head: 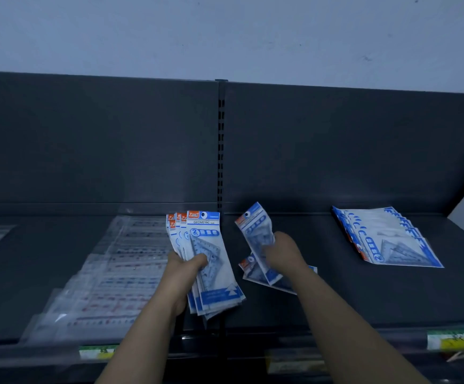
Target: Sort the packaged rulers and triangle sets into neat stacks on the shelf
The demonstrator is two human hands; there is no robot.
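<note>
A fanned bundle of triangle sets (pixel 211 261) is clenched in the left hand (pixel 182 275); one packet (pixel 255 231) is gripped by the right hand (pixel 280 252) above loose packets (pixel 253 273); farther right, a stack (pixel 386 239) lies on the shelf (pixel 336 300)

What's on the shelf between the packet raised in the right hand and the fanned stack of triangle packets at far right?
Nothing: in the head view, bare dark shelf separates the raised blue-and-white packet from the fanned stack.
</note>
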